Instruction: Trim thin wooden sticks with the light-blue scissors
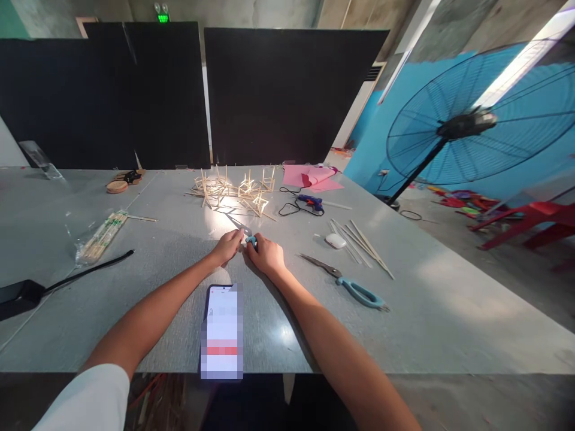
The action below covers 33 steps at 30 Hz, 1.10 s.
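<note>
My right hand (266, 254) is closed around the blue handle of a pair of scissors (252, 241), whose grey blades point away from me. My left hand (228, 246) is beside it, fingers pinched together close to the scissors. What lies between those fingers is too small to tell. Beyond both hands stands a cluster of small frames made of thin wooden sticks (246, 188), under a bright patch of light. Nearer to me lies a phone (221, 329) with its screen lit.
On the right lie a blue-handled tool with long grey jaws (359, 291), loose sticks (371, 248), a white oval object (335, 240) and a blue glue gun (311, 203). Pink sheets (309, 176) are behind. A stick pack (104, 236) and black arm (90, 272) are left.
</note>
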Each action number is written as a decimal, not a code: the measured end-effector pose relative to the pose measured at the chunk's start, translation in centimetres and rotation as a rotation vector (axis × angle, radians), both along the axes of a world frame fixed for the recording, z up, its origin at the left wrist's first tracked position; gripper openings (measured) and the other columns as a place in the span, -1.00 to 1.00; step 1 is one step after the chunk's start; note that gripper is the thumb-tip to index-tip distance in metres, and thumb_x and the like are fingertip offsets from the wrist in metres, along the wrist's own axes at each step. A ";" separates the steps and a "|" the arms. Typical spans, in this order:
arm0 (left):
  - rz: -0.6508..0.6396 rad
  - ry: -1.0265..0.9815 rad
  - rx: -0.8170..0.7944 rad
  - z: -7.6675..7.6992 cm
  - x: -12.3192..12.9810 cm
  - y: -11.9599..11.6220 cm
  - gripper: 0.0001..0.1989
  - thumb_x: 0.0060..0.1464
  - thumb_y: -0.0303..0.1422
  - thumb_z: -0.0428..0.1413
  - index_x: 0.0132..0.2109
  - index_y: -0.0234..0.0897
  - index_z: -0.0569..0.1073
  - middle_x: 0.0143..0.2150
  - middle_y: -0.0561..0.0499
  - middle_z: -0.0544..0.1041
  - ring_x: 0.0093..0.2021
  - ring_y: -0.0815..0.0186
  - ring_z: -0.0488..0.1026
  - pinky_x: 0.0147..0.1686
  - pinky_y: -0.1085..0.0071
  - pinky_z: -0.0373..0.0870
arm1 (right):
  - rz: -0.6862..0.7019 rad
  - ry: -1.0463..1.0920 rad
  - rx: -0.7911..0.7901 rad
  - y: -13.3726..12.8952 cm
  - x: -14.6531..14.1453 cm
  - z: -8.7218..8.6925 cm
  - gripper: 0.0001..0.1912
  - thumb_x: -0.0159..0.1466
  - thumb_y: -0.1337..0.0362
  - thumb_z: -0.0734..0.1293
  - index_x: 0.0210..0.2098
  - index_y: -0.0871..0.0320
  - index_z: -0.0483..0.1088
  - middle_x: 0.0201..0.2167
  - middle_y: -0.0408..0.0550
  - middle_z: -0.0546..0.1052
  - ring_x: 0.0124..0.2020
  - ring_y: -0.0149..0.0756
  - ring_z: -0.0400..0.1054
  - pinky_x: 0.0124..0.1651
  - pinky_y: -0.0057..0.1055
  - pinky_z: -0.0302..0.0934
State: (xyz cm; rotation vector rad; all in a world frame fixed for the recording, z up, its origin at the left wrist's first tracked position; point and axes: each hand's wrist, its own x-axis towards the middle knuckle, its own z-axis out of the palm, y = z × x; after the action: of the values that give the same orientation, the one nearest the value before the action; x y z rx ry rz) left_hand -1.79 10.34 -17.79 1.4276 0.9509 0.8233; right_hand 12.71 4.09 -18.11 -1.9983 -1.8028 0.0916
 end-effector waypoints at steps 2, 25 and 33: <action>0.008 -0.003 0.007 0.1 0.0 -0.1 -0.53 0.22 0.06 0.09 -0.39 -0.23 0.21 -0.63 0.20 0.08 -0.65 0.49 -0.02 -0.62 0.48 -0.11 | -0.014 -0.003 -0.001 0.0 -0.1 0.0 -0.68 0.46 0.06 0.12 -0.07 0.10 0.39 -0.14 0.04 0.64 -0.22 -0.18 0.52 -0.29 -0.40 0.04; -0.027 -0.085 -0.048 0.2 -0.2 0.2 -0.60 0.34 0.00 -0.06 -0.25 -0.25 0.30 -0.57 0.23 0.01 -0.68 0.54 -0.10 -0.67 0.57 -0.20 | -0.071 -0.009 -0.066 0.2 0.3 0.3 -0.59 0.44 0.01 0.11 -0.10 0.11 0.48 -0.25 0.06 0.64 -0.28 -0.20 0.50 -0.32 -0.41 0.06; -0.023 -0.078 -0.063 0.8 -0.2 -0.4 -0.60 0.36 -0.01 -0.06 -0.24 -0.27 0.31 -0.57 0.22 0.01 -0.68 0.53 -0.12 -0.66 0.53 -0.23 | -0.055 -0.034 -0.067 -0.1 0.2 0.3 -0.58 0.44 0.04 0.08 -0.05 0.11 0.46 -0.25 0.04 0.64 -0.27 -0.18 0.51 -0.34 -0.41 0.03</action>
State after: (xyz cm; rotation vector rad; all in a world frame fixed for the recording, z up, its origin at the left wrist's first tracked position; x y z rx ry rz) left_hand -1.96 9.96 -17.03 1.3406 0.8923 0.8198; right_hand 12.96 3.95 -17.85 -2.1067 -1.7860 0.1028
